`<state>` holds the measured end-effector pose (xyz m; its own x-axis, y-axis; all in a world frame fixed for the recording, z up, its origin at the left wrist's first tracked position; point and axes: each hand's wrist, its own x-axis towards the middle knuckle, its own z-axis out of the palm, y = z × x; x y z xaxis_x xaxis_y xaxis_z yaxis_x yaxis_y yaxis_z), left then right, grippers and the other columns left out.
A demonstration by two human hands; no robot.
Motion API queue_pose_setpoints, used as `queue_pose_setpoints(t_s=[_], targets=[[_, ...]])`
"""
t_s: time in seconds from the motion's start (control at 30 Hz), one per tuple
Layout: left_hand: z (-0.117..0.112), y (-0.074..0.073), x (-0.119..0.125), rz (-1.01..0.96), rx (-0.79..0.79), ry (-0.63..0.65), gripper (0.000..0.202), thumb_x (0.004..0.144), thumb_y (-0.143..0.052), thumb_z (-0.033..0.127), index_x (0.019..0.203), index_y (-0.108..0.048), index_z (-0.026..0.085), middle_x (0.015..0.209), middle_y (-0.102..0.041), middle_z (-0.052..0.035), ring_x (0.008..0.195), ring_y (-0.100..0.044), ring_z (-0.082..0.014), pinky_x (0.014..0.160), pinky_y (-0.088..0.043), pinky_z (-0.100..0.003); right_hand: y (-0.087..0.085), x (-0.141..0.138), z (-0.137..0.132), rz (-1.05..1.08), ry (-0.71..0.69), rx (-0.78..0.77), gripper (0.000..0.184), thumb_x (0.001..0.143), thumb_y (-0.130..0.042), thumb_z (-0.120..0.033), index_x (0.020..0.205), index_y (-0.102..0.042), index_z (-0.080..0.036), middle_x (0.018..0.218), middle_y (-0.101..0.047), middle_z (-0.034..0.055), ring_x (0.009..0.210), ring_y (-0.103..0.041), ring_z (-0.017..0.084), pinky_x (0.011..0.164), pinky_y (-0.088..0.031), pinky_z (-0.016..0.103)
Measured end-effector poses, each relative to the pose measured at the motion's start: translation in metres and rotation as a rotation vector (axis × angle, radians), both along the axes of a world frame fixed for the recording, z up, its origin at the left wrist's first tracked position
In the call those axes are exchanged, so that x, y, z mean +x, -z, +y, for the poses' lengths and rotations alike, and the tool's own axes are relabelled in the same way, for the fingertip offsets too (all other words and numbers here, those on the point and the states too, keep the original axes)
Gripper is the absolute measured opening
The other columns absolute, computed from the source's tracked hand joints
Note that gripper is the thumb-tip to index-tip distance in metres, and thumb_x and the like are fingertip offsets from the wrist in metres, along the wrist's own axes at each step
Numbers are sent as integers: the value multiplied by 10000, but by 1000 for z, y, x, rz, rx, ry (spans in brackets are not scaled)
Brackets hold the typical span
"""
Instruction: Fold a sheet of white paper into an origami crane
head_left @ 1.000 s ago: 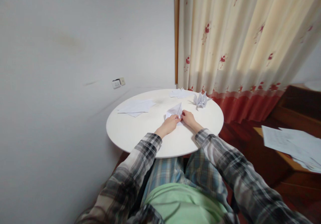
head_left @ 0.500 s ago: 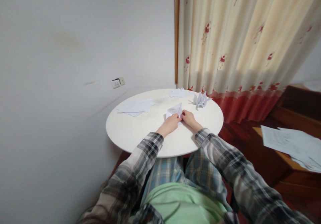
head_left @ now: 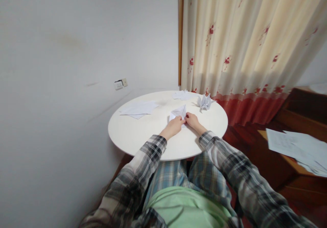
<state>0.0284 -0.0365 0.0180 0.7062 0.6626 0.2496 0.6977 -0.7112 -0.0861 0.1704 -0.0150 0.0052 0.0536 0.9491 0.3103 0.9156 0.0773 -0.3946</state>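
A small folded piece of white paper (head_left: 178, 112) lies on the round white table (head_left: 138, 132) in front of me, with a raised flap pointing away. My left hand (head_left: 174, 126) has its fingers closed on the paper's near edge. Beside it, my right hand (head_left: 192, 120) pinches the right edge of the same paper, thumb and fingertips together. The fingertips of both hands almost meet, and they hide the near part of the folds. Just beyond my right hand stands a cluster of folded paper shapes (head_left: 204, 102) with pointed tips.
White paper sheets (head_left: 139, 109) lie at the table's left, and more folded paper (head_left: 182, 94) sits at the far edge. A wall with a socket (head_left: 118, 84) is at left, a flowered curtain (head_left: 227, 44) behind. Papers (head_left: 296, 146) rest on wooden furniture at right.
Both hands stay in almost the same place on the folded paper. Only a very slight shift of the whole view shows.
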Motion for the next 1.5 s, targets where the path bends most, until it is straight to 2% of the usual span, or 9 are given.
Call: queue_pose_setpoints(t_s=[0.3, 0.53, 0.8, 1.27, 1.5], targets=[[-6, -5, 5, 68, 47, -30, 316, 838, -312, 79, 1024, -556, 156, 942, -521, -108, 921, -505, -204, 802, -423, -345, -1, -1, 0, 6, 2, -7, 216, 793, -419, -181, 901, -603, -147, 940, -651, 87, 800, -560, 155, 631, -321, 222], [-6, -2, 2, 19, 6, -27, 324, 825, -344, 63, 1041, -559, 173, 967, -534, -96, 955, -506, -208, 831, -409, -347, -3, 0, -2, 23, -5, -8, 206, 789, -435, -177, 905, -603, -149, 943, -651, 78, 803, -558, 151, 634, -324, 219], [-3, 1, 3, 21, 57, -35, 337, 830, -324, 57, 1072, -544, 138, 971, -550, -102, 944, -509, -202, 844, -408, -344, -5, 1, -2, 22, 0, -2, 211, 795, -432, -186, 908, -606, -149, 951, -650, 84, 820, -558, 156, 635, -320, 221], [-3, 0, 2, -23, 19, -9, 345, 847, -338, 110, 1082, -579, 188, 958, -548, -98, 937, -499, -208, 824, -421, -338, -4, 2, -1, 29, -14, 4, 214, 796, -427, -181, 905, -608, -146, 940, -652, 82, 806, -556, 151, 635, -318, 218], [-1, 5, 2, -78, 6, -53, 383, 820, -336, 54, 1134, -530, 156, 990, -620, -103, 937, -562, -186, 847, -437, -333, -3, 2, -2, 41, -26, 32, 212, 793, -419, -163, 873, -614, -139, 912, -648, 79, 790, -544, 144, 643, -317, 216]])
